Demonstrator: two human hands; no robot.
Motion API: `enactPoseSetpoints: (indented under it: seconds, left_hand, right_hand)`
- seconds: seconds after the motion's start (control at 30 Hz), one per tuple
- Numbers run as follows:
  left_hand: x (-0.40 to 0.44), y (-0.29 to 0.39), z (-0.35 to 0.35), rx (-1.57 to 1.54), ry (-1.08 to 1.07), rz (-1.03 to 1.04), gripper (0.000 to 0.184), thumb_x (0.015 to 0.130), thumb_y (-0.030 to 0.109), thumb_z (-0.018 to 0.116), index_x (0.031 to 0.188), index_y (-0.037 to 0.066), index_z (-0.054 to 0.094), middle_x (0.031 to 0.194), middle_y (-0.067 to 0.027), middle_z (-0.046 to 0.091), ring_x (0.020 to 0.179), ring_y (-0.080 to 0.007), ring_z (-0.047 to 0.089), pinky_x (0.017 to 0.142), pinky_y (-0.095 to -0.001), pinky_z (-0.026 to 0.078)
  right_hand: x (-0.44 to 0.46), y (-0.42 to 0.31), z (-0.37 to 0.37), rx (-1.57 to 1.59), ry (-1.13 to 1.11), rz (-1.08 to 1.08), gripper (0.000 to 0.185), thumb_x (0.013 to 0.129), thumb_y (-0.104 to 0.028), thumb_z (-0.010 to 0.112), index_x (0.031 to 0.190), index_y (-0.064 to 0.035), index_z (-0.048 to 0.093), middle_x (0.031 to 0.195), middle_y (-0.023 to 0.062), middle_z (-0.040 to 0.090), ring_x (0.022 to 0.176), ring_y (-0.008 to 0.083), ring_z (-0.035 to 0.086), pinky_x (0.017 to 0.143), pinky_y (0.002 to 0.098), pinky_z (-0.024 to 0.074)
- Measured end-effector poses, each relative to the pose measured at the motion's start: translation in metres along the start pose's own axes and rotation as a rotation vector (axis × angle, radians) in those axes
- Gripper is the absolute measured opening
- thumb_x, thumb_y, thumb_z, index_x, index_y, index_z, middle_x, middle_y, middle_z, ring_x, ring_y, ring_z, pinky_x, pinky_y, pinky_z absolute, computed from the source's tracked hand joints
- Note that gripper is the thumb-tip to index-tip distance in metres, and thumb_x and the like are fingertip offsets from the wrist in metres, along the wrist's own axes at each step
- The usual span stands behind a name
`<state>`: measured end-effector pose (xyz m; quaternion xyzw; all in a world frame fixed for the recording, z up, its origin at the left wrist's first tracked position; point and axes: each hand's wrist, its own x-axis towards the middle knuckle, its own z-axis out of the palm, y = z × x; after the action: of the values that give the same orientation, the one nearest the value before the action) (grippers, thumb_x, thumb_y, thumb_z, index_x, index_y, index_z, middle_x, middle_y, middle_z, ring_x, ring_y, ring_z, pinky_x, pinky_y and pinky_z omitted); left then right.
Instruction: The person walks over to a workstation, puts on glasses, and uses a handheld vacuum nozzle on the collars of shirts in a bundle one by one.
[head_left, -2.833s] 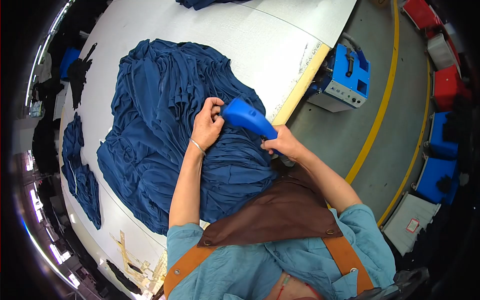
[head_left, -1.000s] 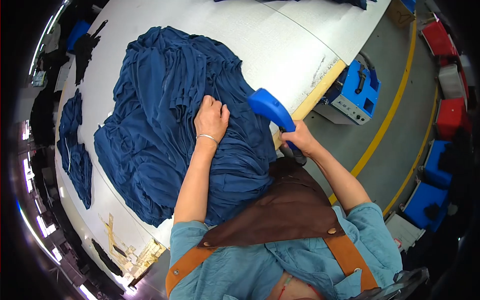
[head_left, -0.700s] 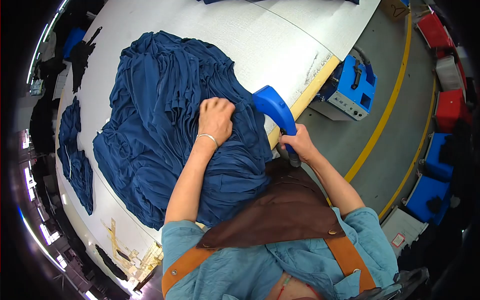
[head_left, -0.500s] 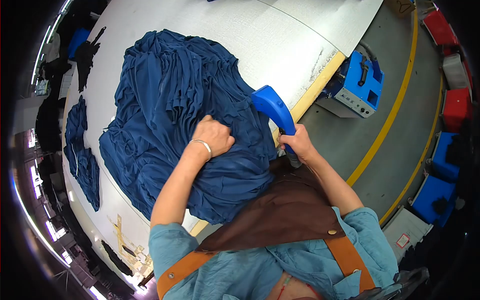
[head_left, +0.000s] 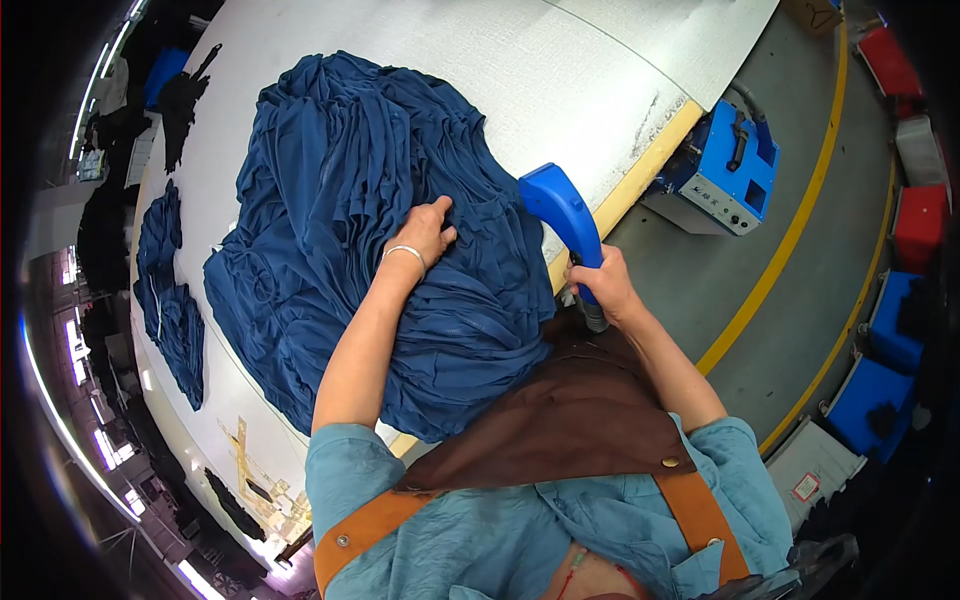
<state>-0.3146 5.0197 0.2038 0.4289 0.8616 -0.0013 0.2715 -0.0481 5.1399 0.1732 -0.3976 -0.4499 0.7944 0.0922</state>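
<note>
A large heap of dark blue garments (head_left: 330, 180) lies bunched in many folds on the white table. My left hand (head_left: 425, 235), with a pale bracelet at the wrist, rests on the middle of the heap. Its thumb and forefinger are apart against the cloth; the other fingers are partly hidden. At the table's edge, my right hand (head_left: 610, 283) is closed round the handle of a blue handheld nozzle tool (head_left: 560, 205). The tool's wide head points left, beside the heap's right side. A grey ribbed hose (head_left: 595, 318) comes out under the hand.
The white table (head_left: 560, 90) has a yellowish edge. A blue and grey machine (head_left: 715, 170) stands beyond it on the right. Another dark blue garment (head_left: 170, 300) lies on the left. Red bins (head_left: 920, 225) and blue bins (head_left: 875, 390) line the yellow-marked floor.
My left hand has moved slightly up over the heap, and its fingers have gone from a fist to spread. My right hand and the blue tool have shifted a little to the right in view.
</note>
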Motion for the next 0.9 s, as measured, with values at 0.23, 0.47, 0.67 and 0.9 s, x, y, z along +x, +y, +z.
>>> enactPoseSetpoints:
  seconds: [0.23,0.47,0.67,0.9]
  left_hand:
    - [-0.006,-0.006,0.018,-0.038,0.239,0.194,0.019,0.082,0.014,0.071,0.093,0.002,0.061,0.076,-0.0085,0.059,0.066,-0.0267,0.056,0.075,-0.0298,0.050]
    - [-0.009,-0.017,0.004,-0.455,-0.016,0.287,0.013,0.080,0.008,0.064,0.092,0.004,0.062,0.071,-0.0049,0.053,0.062,-0.0198,0.048,0.069,-0.0275,0.046]
    - [-0.025,-0.007,-0.011,-0.861,-0.063,0.237,0.011,0.078,0.001,0.057,0.089,0.004,0.060,0.070,0.0000,0.049,0.060,-0.0103,0.039,0.060,-0.0204,0.038]
    - [-0.027,-0.007,-0.006,-0.832,-0.004,0.224,0.009,0.078,0.002,0.057,0.087,0.004,0.059,0.072,0.0019,0.050,0.058,-0.0074,0.038,0.058,-0.0189,0.037]
  right_hand:
    - [-0.006,-0.002,0.020,0.009,-0.058,-0.049,0.007,0.072,0.001,0.062,0.074,-0.0032,0.056,0.064,0.0052,0.055,0.052,0.0124,0.051,0.052,0.0228,0.0426]
    - [-0.012,-0.001,0.028,-0.080,-0.056,-0.091,0.007,0.072,0.000,0.062,0.073,-0.0035,0.056,0.063,0.0048,0.055,0.051,0.0125,0.051,0.052,0.0233,0.0427]
    - [-0.001,0.001,0.044,-0.266,-0.131,-0.034,0.007,0.071,-0.002,0.063,0.075,-0.0019,0.057,0.065,0.0064,0.058,0.053,0.0126,0.053,0.053,0.0227,0.0439]
    - [0.003,-0.003,0.047,-0.256,-0.128,-0.002,0.008,0.072,-0.003,0.062,0.072,-0.0039,0.055,0.061,0.0053,0.054,0.052,0.0127,0.051,0.052,0.0235,0.0434]
